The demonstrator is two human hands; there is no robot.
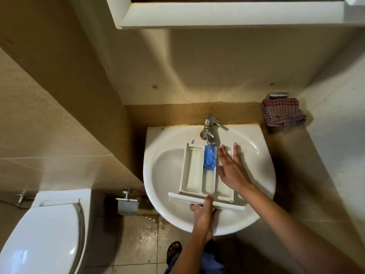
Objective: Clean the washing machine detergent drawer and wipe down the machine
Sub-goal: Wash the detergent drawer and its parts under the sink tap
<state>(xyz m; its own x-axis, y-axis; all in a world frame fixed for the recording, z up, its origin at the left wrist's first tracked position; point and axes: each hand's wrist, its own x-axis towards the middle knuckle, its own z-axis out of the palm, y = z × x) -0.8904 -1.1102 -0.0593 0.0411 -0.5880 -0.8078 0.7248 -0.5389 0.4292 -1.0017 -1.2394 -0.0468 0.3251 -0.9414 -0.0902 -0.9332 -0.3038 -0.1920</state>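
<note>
The white detergent drawer [192,171] lies across the white sink [164,194], its front panel toward me. A blue insert [210,158] sits in its middle compartment, right under the chrome tap [209,129], and water seems to run onto it. My left hand [204,207] grips the drawer's front panel, thumb on top. My right hand [232,169] is spread flat, fingers straight, over the drawer's right compartment, which it mostly hides.
A red checked cloth [282,112] lies on a metal holder at the back right. A toilet [43,234] stands at the lower left, with a toilet paper holder [127,203] on the wall beside the sink. A white cabinet [217,14] hangs overhead. The floor below is wet.
</note>
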